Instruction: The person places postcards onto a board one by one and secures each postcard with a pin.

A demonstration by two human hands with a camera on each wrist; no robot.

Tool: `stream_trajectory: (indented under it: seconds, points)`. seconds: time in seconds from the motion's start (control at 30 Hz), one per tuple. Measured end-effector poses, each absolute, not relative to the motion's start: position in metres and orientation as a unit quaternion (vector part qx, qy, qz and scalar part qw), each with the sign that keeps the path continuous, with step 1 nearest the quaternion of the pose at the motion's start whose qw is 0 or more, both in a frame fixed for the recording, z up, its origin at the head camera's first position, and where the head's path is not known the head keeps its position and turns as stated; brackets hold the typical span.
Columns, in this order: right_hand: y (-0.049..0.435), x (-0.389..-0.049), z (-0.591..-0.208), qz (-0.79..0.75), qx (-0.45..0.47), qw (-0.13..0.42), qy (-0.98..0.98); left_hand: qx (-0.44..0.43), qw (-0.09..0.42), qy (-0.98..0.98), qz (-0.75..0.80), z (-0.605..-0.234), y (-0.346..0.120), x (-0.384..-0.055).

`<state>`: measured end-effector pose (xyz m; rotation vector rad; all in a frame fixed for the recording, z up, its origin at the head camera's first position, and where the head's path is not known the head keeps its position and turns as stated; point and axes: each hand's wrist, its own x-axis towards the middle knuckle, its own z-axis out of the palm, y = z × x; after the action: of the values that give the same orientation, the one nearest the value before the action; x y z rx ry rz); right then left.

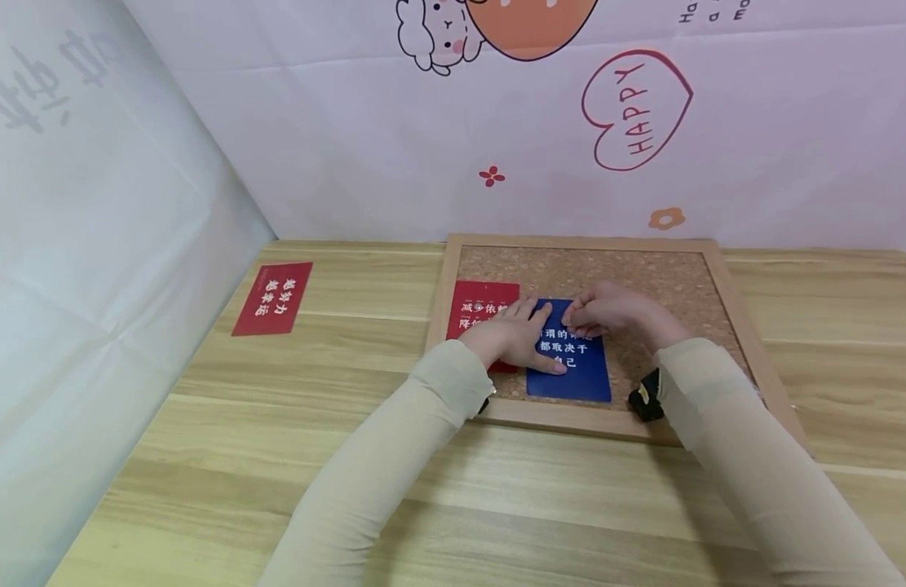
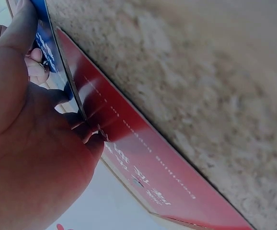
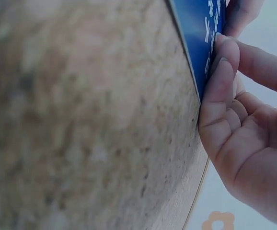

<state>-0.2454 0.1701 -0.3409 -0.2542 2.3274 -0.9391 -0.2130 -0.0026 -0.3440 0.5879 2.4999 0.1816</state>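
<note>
Blue card (image 1: 570, 386) with white Chinese characters lies on the framed corkboard (image 1: 665, 314) beside a red card (image 1: 483, 293); left hand (image 1: 513, 337), fingers spread, rests across both; right hand (image 1: 616, 312) holds thumb and fingertips together at the blue card's upper part, and whether they pinch anything I cannot tell

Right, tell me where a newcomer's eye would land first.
Probably the blue card near the middle of the cork board, the left hand across its left side and the right hand at its upper part. Next, the red HAPPY heart on the white backdrop, then the lone red card at left on the table.
</note>
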Motion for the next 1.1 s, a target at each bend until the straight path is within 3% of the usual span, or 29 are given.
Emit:
stream_trajectory:
  seconds: [1.1]
  points:
    - [0.1713, -0.2463, -0.3407, -0.367, -0.098, 0.329, 0.865, 0.219, 0.285, 0.931, 0.068, -0.3404, -0.0036, -0.2109]
